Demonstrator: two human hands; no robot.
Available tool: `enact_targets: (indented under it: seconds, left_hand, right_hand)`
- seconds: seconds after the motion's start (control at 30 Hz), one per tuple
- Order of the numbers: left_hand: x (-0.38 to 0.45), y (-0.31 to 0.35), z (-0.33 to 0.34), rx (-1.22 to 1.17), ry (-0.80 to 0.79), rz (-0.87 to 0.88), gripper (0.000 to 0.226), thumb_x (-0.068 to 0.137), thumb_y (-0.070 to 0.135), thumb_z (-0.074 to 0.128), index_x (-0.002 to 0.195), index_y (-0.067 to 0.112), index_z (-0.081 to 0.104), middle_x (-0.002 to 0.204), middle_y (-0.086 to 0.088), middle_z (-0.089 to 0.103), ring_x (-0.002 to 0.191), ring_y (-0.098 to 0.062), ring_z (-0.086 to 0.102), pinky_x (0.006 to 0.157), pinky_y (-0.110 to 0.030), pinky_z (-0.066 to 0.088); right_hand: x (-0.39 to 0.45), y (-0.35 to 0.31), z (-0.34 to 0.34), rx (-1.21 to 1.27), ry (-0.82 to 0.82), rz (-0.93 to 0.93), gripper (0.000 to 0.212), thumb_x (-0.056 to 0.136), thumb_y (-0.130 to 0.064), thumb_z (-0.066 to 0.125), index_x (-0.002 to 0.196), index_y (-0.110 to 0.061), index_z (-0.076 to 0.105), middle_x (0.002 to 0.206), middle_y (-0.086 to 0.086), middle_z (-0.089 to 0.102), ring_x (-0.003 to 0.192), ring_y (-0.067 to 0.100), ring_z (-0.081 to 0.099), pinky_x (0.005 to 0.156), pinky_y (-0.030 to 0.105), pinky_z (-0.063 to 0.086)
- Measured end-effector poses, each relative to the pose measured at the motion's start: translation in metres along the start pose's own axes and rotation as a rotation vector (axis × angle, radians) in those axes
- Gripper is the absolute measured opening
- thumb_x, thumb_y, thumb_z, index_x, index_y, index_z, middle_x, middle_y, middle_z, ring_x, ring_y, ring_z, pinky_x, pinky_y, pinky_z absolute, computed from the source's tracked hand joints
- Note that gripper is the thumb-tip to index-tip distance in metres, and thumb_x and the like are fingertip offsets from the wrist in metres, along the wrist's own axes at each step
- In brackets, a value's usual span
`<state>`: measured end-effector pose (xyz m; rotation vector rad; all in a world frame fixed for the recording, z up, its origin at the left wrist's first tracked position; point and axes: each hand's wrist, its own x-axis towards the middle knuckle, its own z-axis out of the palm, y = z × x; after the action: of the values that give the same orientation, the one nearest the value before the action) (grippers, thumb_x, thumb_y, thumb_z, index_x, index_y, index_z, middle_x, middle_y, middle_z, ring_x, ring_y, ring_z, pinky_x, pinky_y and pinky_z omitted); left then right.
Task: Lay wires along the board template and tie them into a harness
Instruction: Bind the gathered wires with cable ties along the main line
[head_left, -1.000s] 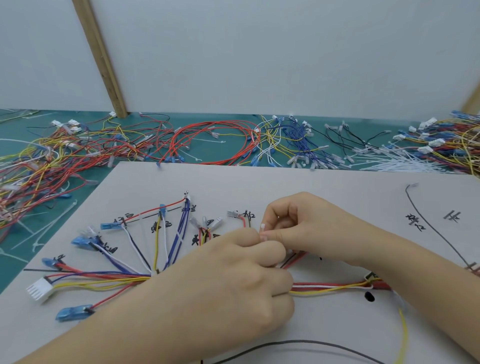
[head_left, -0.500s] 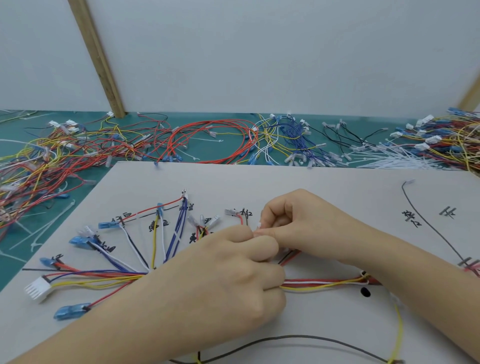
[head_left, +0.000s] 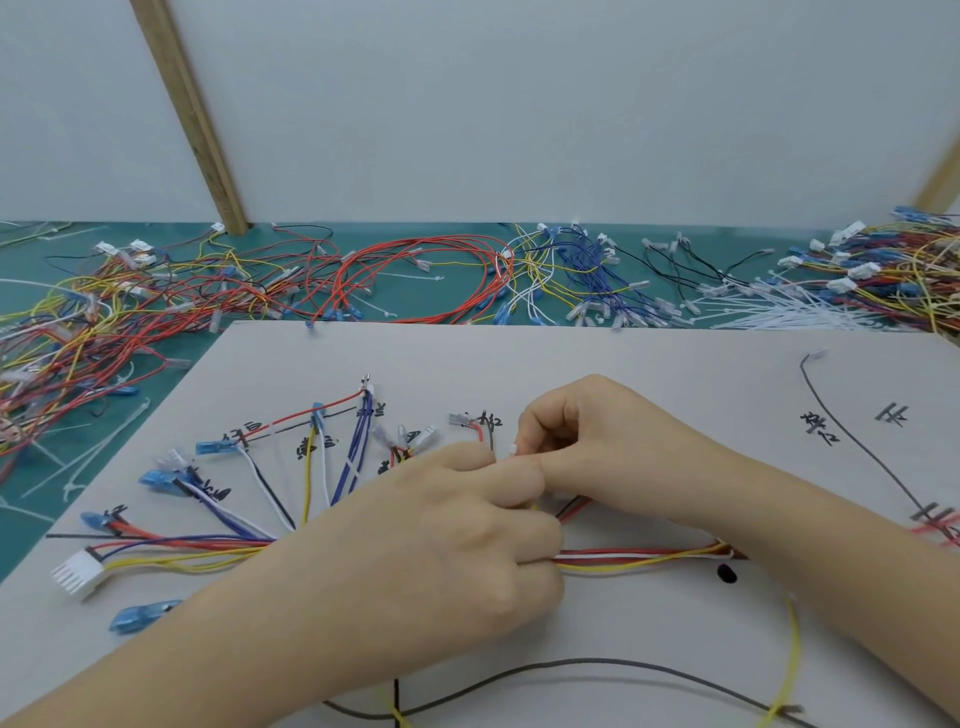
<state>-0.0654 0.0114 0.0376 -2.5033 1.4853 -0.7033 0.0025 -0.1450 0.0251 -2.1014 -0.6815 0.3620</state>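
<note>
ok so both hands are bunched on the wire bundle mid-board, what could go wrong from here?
1. The left hand covers the spot where the fanned wires join the wire bundle, so a wire could slip out of the tie unseen.
2. The right hand pinches a small white piece, probably a cable tie; pulling it could drag the branches off their marks on the board.
3. The right forearm lies over the bundle and could shift it.

Multicolour wires (head_left: 639, 560) are lying bundled along the grey board template (head_left: 597, 358), fanning left toward blue terminals. A white connector (head_left: 78, 574) is sitting at the board's left edge.
</note>
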Motion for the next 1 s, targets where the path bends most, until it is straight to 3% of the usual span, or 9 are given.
enact_targets:
  seconds: [0.1, 0.43, 0.73, 0.9, 1.0]
  left_hand:
    - [0.000, -0.004, -0.003, 0.069, -0.077, 0.008, 0.026, 0.079, 0.011, 0.047, 0.061, 0.025, 0.060, 0.059, 0.010, 0.052, 0.065, -0.012, 0.053, 0.054, -0.023, 0.038]
    - [0.004, 0.004, 0.003, 0.041, -0.018, 0.021, 0.028, 0.080, 0.011, 0.044, 0.060, 0.026, 0.058, 0.060, 0.010, 0.052, 0.062, -0.011, 0.053, 0.056, -0.022, 0.034]
    - [0.000, 0.000, 0.008, -0.022, -0.024, -0.011, 0.019, 0.078, 0.013, 0.049, 0.065, 0.025, 0.057, 0.065, 0.009, 0.055, 0.065, -0.012, 0.054, 0.056, -0.023, 0.037]
    - [-0.008, -0.026, -0.001, -0.218, 0.049, -0.220, 0.021, 0.084, 0.025, 0.050, 0.079, 0.020, 0.069, 0.073, 0.004, 0.062, 0.066, -0.020, 0.053, 0.057, -0.028, 0.045]
    - [-0.011, -0.031, -0.004, -0.261, 0.053, -0.250, 0.020, 0.085, 0.027, 0.051, 0.082, 0.023, 0.071, 0.076, 0.005, 0.061, 0.070, -0.017, 0.049, 0.058, -0.032, 0.046]
  right_hand:
    - [0.000, 0.000, -0.001, 0.004, -0.007, 0.009, 0.020, 0.075, -0.011, 0.067, 0.057, -0.019, 0.061, 0.050, -0.009, 0.052, 0.048, 0.002, 0.041, 0.048, 0.017, 0.034]
    - [0.000, -0.001, -0.002, 0.067, -0.054, 0.047, 0.030, 0.079, -0.006, 0.065, 0.053, -0.020, 0.061, 0.046, -0.011, 0.055, 0.045, -0.002, 0.044, 0.047, 0.012, 0.037]
    - [0.000, 0.001, -0.009, 0.063, -0.160, 0.050, 0.018, 0.081, -0.008, 0.065, 0.066, -0.017, 0.066, 0.054, -0.010, 0.059, 0.052, 0.002, 0.049, 0.055, 0.016, 0.042]
    - [-0.002, -0.001, -0.016, 0.033, -0.224, 0.041, 0.013, 0.079, -0.028, 0.068, 0.068, -0.021, 0.071, 0.063, -0.002, 0.062, 0.063, 0.014, 0.049, 0.063, 0.033, 0.038]
    - [-0.002, 0.000, -0.016, -0.008, -0.222, 0.016, 0.014, 0.082, -0.026, 0.068, 0.072, -0.016, 0.071, 0.060, -0.001, 0.055, 0.059, 0.013, 0.042, 0.059, 0.031, 0.034]
